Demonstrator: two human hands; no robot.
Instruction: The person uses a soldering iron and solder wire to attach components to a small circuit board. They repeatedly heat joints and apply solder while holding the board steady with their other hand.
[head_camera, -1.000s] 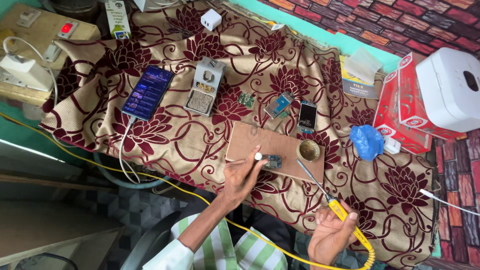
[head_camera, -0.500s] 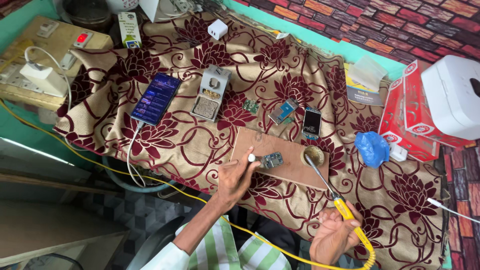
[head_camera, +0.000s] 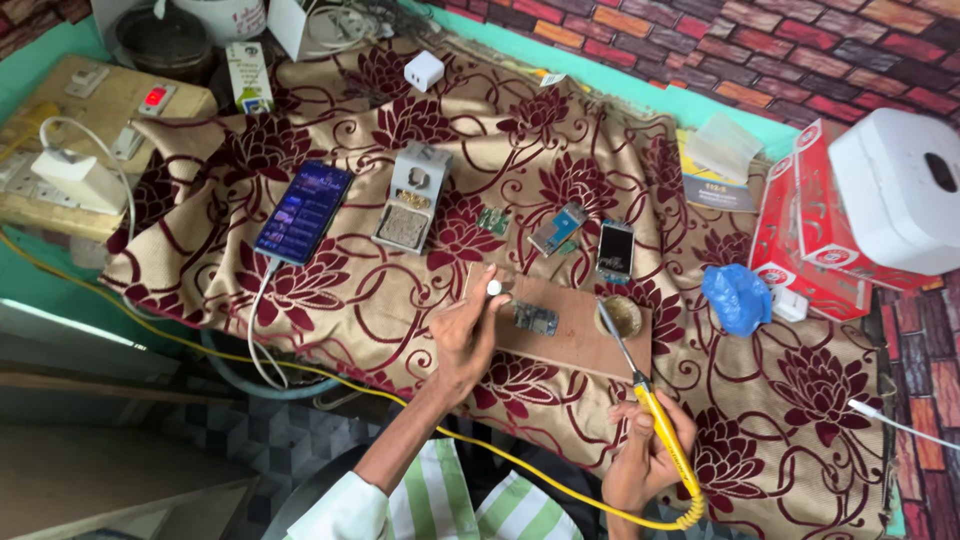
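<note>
At lower centre of the frame, a yellow-handled soldering iron (head_camera: 655, 430) is being gripped in the right hand (head_camera: 640, 465), fingers closed around the handle. Its metal tip is being held at the rim of a small round tin (head_camera: 620, 316), which is resting on the right end of a wooden board (head_camera: 570, 345); the tin's contents appear to be a dull paste, though this cannot be confirmed from this distance. The left hand (head_camera: 462, 335) is being kept at the board's left end, with a small white piece (head_camera: 494, 288) pinched between fingertips. A small circuit board (head_camera: 536, 320) is lying on the wooden board between the two hands, apart from both.

Higher up, centre-left, a grey stand (head_camera: 412, 198) is sitting on the floral cloth (head_camera: 330, 300), a pale sponge being held in its lower tray. A lit phone (head_camera: 303, 212) is lying to its left, cable attached. At right, a blue bag (head_camera: 738, 298) is lying beside a red box (head_camera: 805, 240).
</note>
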